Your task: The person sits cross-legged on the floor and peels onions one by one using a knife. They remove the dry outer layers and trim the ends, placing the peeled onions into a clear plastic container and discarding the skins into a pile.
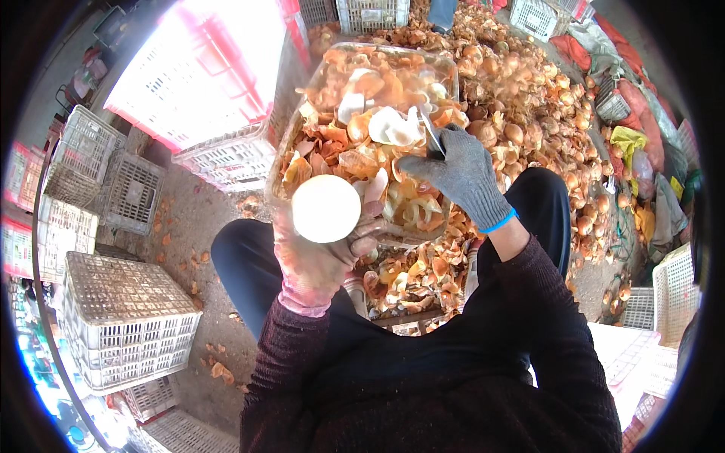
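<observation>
A peeled white onion (326, 208) rests in my left hand (323, 255), which wears a stained pinkish glove and has its fingers curled around the onion's underside. My right hand (461, 170), in a grey knit glove with a blue cuff edge, is closed on a knife; the blade (430, 129) points up and away from me. Both hands are over a plastic crate (274, 175) heaped with onion skins and peeled layers. The knife does not touch the onion. The handle is hidden in the glove.
A large heap of unpeeled onions (532, 133) covers the floor beyond and right of the crate. White plastic crates (133, 334) are stacked at the left, with a red and white stack (198, 73) nearer the front. Sacks (643, 122) lie at the right. Part of another person's leg (443, 14) shows at the top.
</observation>
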Motion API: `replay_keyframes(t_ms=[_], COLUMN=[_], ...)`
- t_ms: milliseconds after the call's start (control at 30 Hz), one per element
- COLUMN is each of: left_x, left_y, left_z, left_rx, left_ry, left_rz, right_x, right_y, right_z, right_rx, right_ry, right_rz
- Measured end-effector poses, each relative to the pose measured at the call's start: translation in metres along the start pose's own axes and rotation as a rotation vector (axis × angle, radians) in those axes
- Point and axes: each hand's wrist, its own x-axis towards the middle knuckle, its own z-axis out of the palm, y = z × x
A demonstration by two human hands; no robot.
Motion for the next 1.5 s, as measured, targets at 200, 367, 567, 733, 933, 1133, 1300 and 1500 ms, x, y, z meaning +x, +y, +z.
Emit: replay_keyframes(t_ms=[200, 367, 567, 733, 933, 1133, 1300, 1500], left_x=[-0.01, -0.009, -0.007, -0.009, -0.008, 0.0, -0.014, -0.015], left_y=[-0.005, -0.01, -0.017, -0.013, -0.011, -0.007, -0.004, -0.002], left_z=[-0.001, -0.005, -0.007, -0.006, -0.021, 0.016, -0.012, -0.003], left_rx=[0.778, 1.469, 1.522, 1.415, 0.623, 0.48, 0.537, 0.477], left_ry=[0.175, 0.145, 0.168, 0.283, 0.257, 0.111, 0.104, 0.155], left_rz=[0.231, 0.497, 0.602, 0.556, 0.272, 0.143, 0.106, 0.033], right_x=[-0.003, -0.022, -0.048, -0.062, -0.055, -0.008, -0.033, -0.055], right_y=[0.025, 0.001, -0.015, -0.01, 0.001, 0.016, 0.015, 0.006], right_z=[0.021, 0.007, 0.027, 0.044, 0.041, -0.005, 0.004, -0.001], right_rx=[-0.108, 1.009, 1.254, 1.399, 1.279, 1.765, 1.672, 0.31], right_ry=[0.196, -0.532, -0.626, -0.706, -0.551, -0.192, -0.569, -0.201], right_rz=[-0.423, 0.119, 0.303, 0.508, 0.327, 0.659, 0.438, -0.508])
